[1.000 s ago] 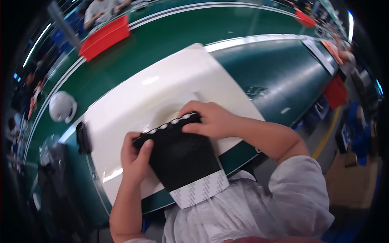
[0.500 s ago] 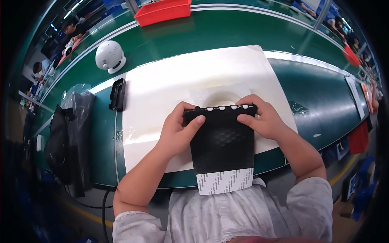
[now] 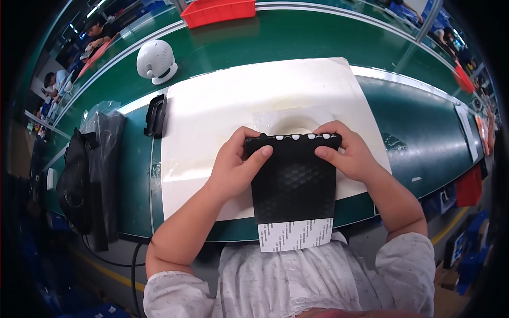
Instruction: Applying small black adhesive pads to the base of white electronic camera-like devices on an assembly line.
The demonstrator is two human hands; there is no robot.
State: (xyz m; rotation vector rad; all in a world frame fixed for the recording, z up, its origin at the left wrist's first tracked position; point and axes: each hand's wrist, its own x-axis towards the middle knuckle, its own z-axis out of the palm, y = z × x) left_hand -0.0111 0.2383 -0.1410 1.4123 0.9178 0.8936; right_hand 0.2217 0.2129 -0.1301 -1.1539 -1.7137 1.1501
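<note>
Left hand (image 3: 236, 167), right hand (image 3: 347, 153): closed grip.

1. The left hand (image 3: 233, 167) and right hand (image 3: 347, 153) grip the top corners of a black quilted pouch (image 3: 294, 183), thumbs pressed on its face.
2. A white label strip (image 3: 295, 235) runs along its lower edge.
3. It hangs over a white mat (image 3: 222, 100) on the green bench (image 3: 297, 37).
4. A white dome-shaped device (image 3: 156, 61) and a red tray (image 3: 220, 10) sit farther back.
</note>
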